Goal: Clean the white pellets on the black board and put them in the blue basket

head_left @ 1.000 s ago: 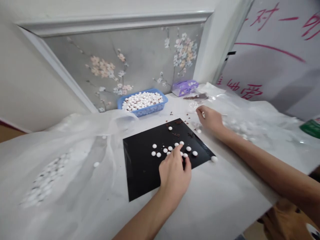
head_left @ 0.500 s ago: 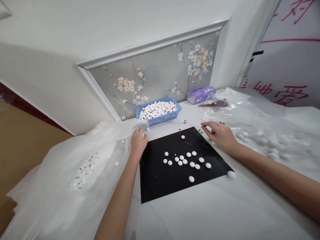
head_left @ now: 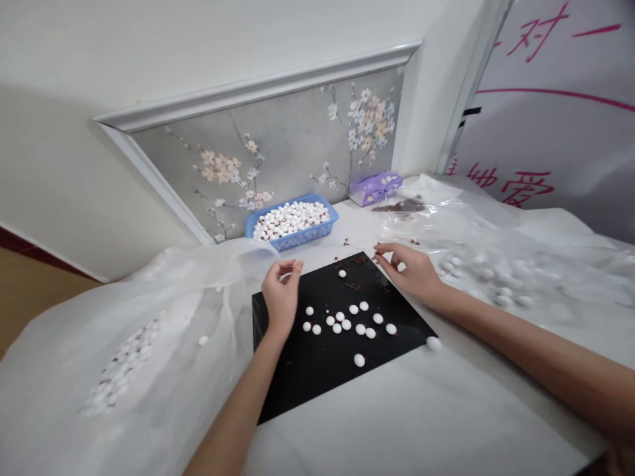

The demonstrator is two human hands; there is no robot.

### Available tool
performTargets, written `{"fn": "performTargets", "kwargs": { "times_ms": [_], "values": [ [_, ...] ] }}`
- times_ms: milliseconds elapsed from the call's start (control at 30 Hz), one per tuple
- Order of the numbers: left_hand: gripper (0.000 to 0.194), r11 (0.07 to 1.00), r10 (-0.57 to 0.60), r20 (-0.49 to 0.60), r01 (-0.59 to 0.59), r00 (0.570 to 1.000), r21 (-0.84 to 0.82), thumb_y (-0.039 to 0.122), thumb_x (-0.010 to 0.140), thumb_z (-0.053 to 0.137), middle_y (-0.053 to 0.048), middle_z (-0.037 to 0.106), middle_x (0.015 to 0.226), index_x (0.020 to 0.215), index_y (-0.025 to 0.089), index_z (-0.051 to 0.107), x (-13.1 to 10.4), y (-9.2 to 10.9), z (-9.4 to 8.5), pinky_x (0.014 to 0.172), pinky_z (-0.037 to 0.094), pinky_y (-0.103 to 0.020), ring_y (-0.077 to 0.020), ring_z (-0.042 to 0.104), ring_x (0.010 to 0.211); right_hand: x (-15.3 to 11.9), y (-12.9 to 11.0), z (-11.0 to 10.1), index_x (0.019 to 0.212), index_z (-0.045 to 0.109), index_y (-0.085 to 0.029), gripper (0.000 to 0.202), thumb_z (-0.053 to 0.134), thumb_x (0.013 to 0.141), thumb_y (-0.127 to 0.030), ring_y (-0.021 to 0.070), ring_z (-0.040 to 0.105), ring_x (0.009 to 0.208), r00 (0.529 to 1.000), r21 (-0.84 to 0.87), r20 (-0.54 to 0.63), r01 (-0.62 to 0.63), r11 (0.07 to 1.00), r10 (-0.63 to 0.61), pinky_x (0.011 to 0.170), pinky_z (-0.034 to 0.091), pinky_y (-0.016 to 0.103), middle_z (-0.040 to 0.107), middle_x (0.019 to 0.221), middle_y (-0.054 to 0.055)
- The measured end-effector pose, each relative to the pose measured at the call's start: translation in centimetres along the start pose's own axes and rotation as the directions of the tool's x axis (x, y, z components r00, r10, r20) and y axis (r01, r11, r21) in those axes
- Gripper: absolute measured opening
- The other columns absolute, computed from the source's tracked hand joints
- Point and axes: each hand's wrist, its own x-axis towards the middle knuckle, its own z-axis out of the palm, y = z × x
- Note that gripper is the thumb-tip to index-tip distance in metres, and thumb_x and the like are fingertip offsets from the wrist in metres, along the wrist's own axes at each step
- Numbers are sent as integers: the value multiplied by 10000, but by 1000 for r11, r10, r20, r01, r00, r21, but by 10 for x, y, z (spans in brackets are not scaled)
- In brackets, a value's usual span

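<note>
Several white balls (head_left: 360,360) with small reddish-brown bits beside some of them lie on a black board (head_left: 317,390). Over the board's left back edge is my left hand (head_left: 282,294), its thumb and fingertips pinched together; what is between them is hidden. My right hand (head_left: 409,270) is at the board's back right corner, thumb and forefinger closed on a small dark brown piece (head_left: 376,254). More brown pieces (head_left: 359,260) are scattered on the board near that hand.
Behind the board stands a blue basket (head_left: 307,235) full of white balls. A purple packet (head_left: 376,189) is against the wall. Clear plastic bags with white balls spread left (head_left: 198,390) and right (head_left: 476,228). One white ball (head_left: 433,344) touches the board's right corner.
My left hand has moved right from the plastic by the basket to over the board, its fingers now raised. My right hand stays near the back corner. The view has shifted, moving the scene left.
</note>
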Motion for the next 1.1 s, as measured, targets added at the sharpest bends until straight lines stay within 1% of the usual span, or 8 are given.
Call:
{"fn": "performTargets", "kwargs": {
  "times_ms": [100,167,233,367,533,633,933,1100],
  "values": [
    [246,941,-36,116,73,993,-331,368,831,540,-48,644,797,870,138,616,-32,40,21,699,506,-225,-129,625,752,-4,-20,-3,819,630,-196,131,572,829,-313,103,525,476,993,189,-17,-113,975,118,481,462,235,653,724,6],
    [236,875,-116,244,215,963,-434,358,820,563,-39,640,731,783,131,617,-51,58,29,647,505,-212,-113,617,661,-7,-35,-6,803,629,-191,118,607,813,-307,92,503,452,984,315,-18,-165,935,180,433,432,222,644,715,3],
    [198,812,-183,293,312,938,-493,329,782,619,-31,637,725,784,131,605,-66,66,34,649,510,-215,-111,619,656,-9,-48,-10,813,629,-185,96,609,818,-279,82,486,447,983,391,4,-172,904,186,424,415,213,614,681,-4],
    [201,739,-250,294,378,922,-557,231,693,707,-32,643,822,819,138,581,-80,62,40,713,523,-225,-118,632,744,-11,-64,-15,809,632,-175,87,577,840,-235,84,504,536,991,454,61,-136,881,122,456,423,205,556,747,21],
    [160,766,-216,260,328,941,-553,202,701,688,-55,639,859,801,133,583,-81,55,43,759,531,-253,-146,629,838,-15,-63,-11,824,621,-168,100,559,854,-241,84,486,554,981,508,171,-169,845,94,442,401,197,500,741,23],
    [176,759,-222,281,346,934,-551,217,714,681,-65,650,855,835,130,587,-81,55,43,764,534,-269,-155,635,834,-17,-62,-11,836,613,-162,108,534,868,-228,75,475,551,975,532,213,-167,830,59,445,397,193,497,763,25],
    [231,803,-272,270,373,924,-466,317,761,649,-59,673,821,908,139,640,-83,64,40,688,525,-247,-151,654,725,-14,-63,-17,820,576,-179,87,519,879,-208,93,466,588,980,493,176,-172,853,96,490,390,219,480,728,15],
    [214,781,-261,256,360,931,-510,261,719,692,-33,670,795,882,146,613,-83,64,41,708,512,-209,-124,643,746,-12,-60,-16,806,553,-179,78,527,875,-205,94,458,579,982,493,159,-168,854,101,492,378,228,485,720,11]
  ]
}}
